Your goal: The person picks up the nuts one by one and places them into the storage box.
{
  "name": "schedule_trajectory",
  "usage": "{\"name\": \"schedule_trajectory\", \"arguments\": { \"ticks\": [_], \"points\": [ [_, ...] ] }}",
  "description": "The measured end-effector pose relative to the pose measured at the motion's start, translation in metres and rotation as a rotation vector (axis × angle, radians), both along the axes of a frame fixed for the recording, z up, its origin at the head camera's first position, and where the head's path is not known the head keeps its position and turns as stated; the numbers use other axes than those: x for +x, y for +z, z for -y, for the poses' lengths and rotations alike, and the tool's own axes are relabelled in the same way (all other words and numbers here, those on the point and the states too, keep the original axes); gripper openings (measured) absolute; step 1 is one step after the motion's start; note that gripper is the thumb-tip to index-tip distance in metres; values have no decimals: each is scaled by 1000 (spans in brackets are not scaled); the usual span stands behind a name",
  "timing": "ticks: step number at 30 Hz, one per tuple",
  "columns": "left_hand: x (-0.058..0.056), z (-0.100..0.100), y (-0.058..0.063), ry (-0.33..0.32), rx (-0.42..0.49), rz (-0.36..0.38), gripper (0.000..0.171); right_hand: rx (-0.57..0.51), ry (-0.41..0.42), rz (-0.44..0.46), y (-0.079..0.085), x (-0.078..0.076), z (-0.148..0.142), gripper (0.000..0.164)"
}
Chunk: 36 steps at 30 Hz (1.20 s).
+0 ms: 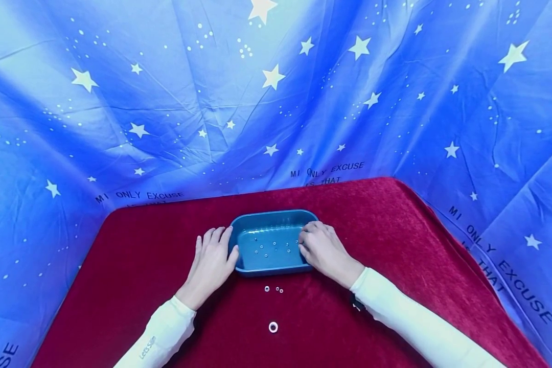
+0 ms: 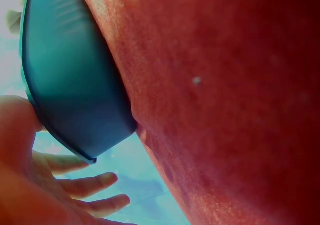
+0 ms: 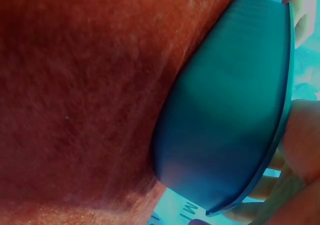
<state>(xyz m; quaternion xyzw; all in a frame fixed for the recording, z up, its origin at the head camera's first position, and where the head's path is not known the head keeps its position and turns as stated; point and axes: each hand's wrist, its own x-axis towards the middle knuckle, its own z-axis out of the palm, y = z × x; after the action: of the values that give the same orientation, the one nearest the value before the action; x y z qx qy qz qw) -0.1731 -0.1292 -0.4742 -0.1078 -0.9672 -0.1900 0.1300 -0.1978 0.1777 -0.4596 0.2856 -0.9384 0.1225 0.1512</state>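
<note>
A blue-green, rounded rectangular basin [image 1: 276, 266] sits on the red cloth, with several tiny shiny ring-shaped pieces, like nuts, scattered over its floor. My left hand [image 1: 212, 263] lies along the basin's left end, fingers extended, thumb at the rim. In the left wrist view its fingers [image 2: 87, 185] stretch out past the basin's corner. Over the right rim reaches my right hand [image 1: 324, 250], its fingers bent down into the basin near one tiny ring [image 1: 296, 241]. Its fingertips are hidden, also behind the basin wall [image 3: 225, 105] in the right wrist view, so any held piece cannot be seen.
In front of the basin lie a medium ring [image 1: 267, 289] and two smaller ones. Nearer to me is a larger ring [image 1: 273, 327]. Red velvety cloth [image 1: 156, 245] covers the table, and a blue star-printed curtain [image 1: 202, 102] hangs behind and beside it.
</note>
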Motion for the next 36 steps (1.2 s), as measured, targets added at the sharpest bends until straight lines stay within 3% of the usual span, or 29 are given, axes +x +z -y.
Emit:
{"name": "schedule_trajectory", "arguments": {
  "ticks": [21,29,36],
  "points": [
    [0,0,1,-4,10,-5,59,132,-3,114,3,-16,13,9],
    [0,0,1,0,1,9,61,160,15,77,4,-16,14,12],
    [0,0,0,3,-4,-4,61,155,-19,127,4,-16,15,4]
  ]
}}
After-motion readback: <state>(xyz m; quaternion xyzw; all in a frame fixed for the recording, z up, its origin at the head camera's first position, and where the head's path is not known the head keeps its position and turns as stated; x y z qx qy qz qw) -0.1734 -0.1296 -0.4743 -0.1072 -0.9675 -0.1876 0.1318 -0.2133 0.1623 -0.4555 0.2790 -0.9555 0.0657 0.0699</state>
